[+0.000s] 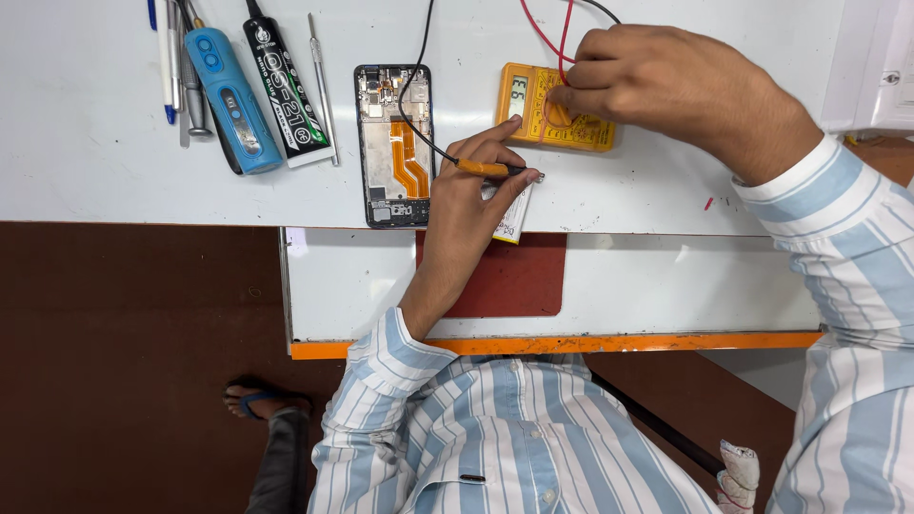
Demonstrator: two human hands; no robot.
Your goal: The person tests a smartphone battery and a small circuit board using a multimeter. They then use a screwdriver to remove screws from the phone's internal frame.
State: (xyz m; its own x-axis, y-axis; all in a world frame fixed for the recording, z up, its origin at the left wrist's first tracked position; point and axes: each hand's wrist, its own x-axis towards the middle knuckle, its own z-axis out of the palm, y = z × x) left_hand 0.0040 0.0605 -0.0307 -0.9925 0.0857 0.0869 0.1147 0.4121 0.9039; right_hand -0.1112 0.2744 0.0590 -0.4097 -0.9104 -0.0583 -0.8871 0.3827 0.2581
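Pinching an orange probe (487, 169) like a pen, the left hand (464, 205) presses its metal tip onto a small white battery pack (514, 211) at the bench's (95, 143) front edge, so contact is firm. The right hand (666, 86) rests on a yellow multimeter (533, 95) w/ fingers curled; they seem to hold the red leads (547, 38) at the dial, but the exact grip I cannot tell. An opened phone (393, 143) lies just left of the meter, back cover off, orange flex visible. Tools are parked toward the back-left corner: blue device (233, 100), black tube (286, 90), thin screwdriver (322, 81), pens (167, 57), away from the work area.
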